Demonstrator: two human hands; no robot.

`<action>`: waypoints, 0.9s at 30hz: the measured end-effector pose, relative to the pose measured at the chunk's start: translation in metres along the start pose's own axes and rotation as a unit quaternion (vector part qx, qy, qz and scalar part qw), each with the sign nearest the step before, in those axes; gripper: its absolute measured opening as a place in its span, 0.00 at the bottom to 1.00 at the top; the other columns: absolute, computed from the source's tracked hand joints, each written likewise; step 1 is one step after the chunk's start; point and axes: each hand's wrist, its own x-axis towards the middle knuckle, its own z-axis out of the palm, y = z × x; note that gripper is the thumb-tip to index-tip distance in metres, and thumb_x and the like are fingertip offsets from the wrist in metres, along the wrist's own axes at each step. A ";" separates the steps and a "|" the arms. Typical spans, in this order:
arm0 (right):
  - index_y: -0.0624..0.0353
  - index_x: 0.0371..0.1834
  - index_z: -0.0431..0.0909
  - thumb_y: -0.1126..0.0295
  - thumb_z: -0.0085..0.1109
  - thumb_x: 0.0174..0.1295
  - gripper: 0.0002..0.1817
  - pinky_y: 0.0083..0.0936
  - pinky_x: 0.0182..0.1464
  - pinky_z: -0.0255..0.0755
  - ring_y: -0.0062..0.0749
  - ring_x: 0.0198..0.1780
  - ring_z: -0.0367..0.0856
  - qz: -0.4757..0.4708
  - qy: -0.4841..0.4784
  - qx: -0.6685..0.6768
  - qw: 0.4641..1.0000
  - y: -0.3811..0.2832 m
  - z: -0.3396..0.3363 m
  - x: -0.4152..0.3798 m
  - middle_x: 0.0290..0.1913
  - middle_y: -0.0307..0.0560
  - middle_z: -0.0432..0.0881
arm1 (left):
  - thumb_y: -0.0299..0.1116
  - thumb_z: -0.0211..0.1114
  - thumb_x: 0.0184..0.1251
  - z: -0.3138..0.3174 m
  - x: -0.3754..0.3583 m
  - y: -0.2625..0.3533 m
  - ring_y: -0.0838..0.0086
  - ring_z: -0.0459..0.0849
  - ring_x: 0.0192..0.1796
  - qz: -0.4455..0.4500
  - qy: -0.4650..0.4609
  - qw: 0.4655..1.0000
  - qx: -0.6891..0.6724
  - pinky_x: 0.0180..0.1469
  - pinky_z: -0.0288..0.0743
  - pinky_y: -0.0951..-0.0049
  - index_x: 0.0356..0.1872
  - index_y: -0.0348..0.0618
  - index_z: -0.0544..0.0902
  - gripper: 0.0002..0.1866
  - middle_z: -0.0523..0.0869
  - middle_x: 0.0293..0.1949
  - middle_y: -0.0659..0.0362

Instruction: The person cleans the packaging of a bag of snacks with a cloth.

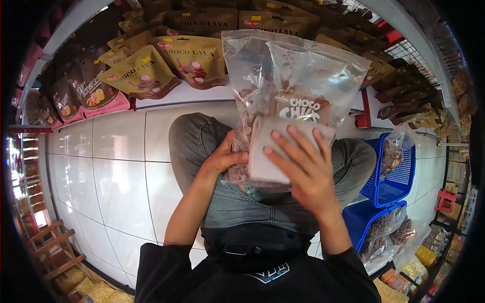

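A clear plastic bag labelled "Choco Chips" (348,65) stands tilted over my lap, with brown pieces inside and a tall, loose top. My left hand (225,155) grips its lower left side, thumb across the front. With fingers spread, my right hand (305,164) presses a folded pale cloth (260,146) flat against the front of the bag. The cloth covers the lower part of the label. My right thumb is mostly hidden.
Shelves ahead hold rows of gold "Choco Lava" pouches (194,60) and dark pouches with pink bases (96,93). Two blue baskets (371,214) with bagged goods stand at my right. A wooden rack (55,247) is at lower left. White tiles (116,187) cover the floor.
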 end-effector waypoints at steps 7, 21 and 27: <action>0.44 0.55 0.91 0.65 0.64 0.67 0.15 0.42 0.80 0.67 0.29 0.71 0.83 -0.075 -0.103 0.078 0.989 -0.022 0.009 -0.064 0.66 0.35 0.88 | 0.40 0.85 0.55 0.001 0.003 -0.001 0.65 0.74 0.77 0.010 -0.012 1.000 -0.007 0.82 0.61 0.62 0.83 0.32 0.63 0.56 0.78 0.75 0.51; 0.60 0.67 0.86 0.88 0.50 0.49 0.37 0.54 0.83 0.58 0.52 0.79 0.76 0.133 0.158 0.042 0.978 0.028 -0.005 -0.016 0.72 0.56 0.84 | 0.40 0.85 0.56 0.005 0.004 0.006 0.63 0.75 0.77 0.020 -0.016 1.000 -0.001 0.82 0.62 0.62 0.82 0.31 0.63 0.55 0.79 0.73 0.50; 0.54 0.62 0.92 0.81 0.59 0.52 0.31 0.55 0.85 0.53 0.45 0.78 0.79 0.100 0.082 0.073 0.989 -0.001 0.016 -0.067 0.69 0.49 0.88 | 0.38 0.85 0.56 -0.004 0.000 -0.003 0.65 0.75 0.75 -0.004 0.003 1.000 0.003 0.81 0.63 0.63 0.82 0.31 0.63 0.55 0.79 0.72 0.51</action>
